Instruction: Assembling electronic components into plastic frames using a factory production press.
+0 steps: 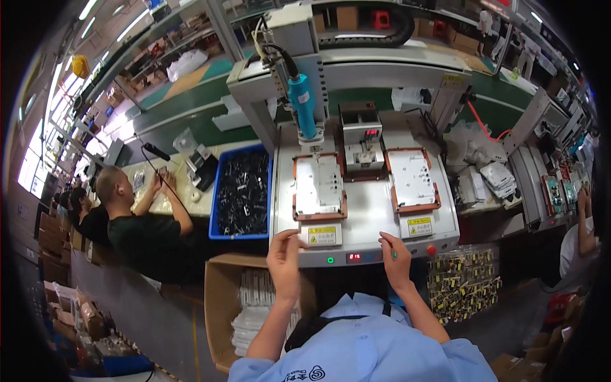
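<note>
2 flat white panels, L one (pixel 316 188) & R one (pixel 412 178), w/ small dark holes/marks, lie in reddish-brown frames (pixel 416 207) on the pale machine bed (pixel 372 216). L panel sits just below/in front of blue driver (pixel 302 105). Labels: yellow warning stickers (pixel 322 235) w/ black print, one in front of each panel; red digits on front display (pixel 363 257); dark logo on lt-blue shirt (pixel 366 347). L hand (pixel 284 258) at front edge, fingers bunched, a bit blurred; can't tell if it grips anything. R hand (pixel 397 262) nr display, fingers loosely parted, nothing seen in it. Blue bin (pixel 238 237) of dark parts L of machine; co-worker (pixel 143 229) beyond.
</note>
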The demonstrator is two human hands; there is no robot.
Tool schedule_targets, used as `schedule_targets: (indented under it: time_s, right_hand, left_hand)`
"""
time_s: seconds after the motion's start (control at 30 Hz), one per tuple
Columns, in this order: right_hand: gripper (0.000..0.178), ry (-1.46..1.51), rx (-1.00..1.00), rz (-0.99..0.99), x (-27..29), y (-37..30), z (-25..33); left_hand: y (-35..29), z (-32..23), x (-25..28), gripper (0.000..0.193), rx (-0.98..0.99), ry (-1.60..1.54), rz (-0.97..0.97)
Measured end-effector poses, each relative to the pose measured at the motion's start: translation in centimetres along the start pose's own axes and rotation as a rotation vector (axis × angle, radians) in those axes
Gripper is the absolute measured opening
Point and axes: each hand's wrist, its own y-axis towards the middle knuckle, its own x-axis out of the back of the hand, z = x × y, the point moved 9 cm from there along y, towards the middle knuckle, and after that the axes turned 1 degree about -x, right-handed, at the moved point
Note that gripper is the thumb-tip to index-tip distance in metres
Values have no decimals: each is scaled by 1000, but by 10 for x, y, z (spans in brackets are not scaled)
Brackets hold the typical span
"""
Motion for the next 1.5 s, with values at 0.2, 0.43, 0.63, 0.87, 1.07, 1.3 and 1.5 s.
schedule_targets:
  time_s: [0.2,0.43,0.63,0.87,1.07,1.3,1.5]
  right_hand:
    - [9,-88,-29,-258,36,14,-20]
    - [10,-366,-87,-579,138,23,-65]
    - [23,-96,-509,-501,148,-67,-181]
    - [30,356,-619,-535,90,-99,-237]
    - [31,210,-560,-576,103,-100,-217]
    - [47,435,-776,-664,134,-107,-267]
    - [39,444,-781,-704,132,-89,-281]
  left_hand:
    - [7,60,72,18,-103,212,-268]
    - [1,108,90,25,-90,421,-233]
    - [-15,152,108,32,-68,578,-166]
    - [-31,171,64,35,13,637,37]
    - [-39,171,67,32,32,672,42]
    - [-48,165,79,30,50,554,30]
    - [-45,165,64,30,56,567,55]
